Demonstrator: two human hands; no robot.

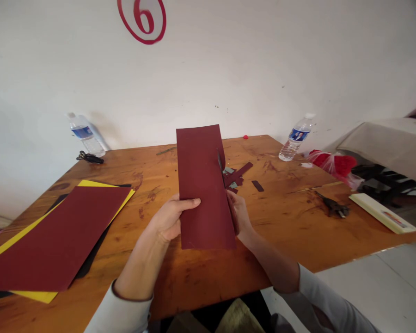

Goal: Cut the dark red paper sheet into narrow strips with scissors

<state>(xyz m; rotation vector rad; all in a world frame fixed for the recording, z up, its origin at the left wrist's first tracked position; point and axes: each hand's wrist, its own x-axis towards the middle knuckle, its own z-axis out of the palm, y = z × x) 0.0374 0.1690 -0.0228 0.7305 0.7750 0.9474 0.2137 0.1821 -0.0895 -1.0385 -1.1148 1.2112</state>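
Head view: a dark red card (203,180) is held up before the body, tall side upright, above the wooden surface (284,212) and near its middle. Its left edge is pinched by the left hand (171,217), thumb laid flat on the front, other fingers hidden behind. At the right edge, scissors (220,163) are held by the right hand (241,213); the grip is closed around the handles, though how wide the handles are spread cannot be told, being partly covered by the card.

Step in hand, as judged: a lengthwise cut near the right edge. A narrow strip is seen curling beside the blade, its upper end bent away. Scraps (241,175) are scattered on the surface just beyond the right hand. A larger red sheet (69,236) is laid over a yellow sheet (38,297) at left, untouched.

For the next move, a firm left hold seems called for, with the card kept flat and the blades kept parallel to its edge; otherwise a wavering cut might be produced.
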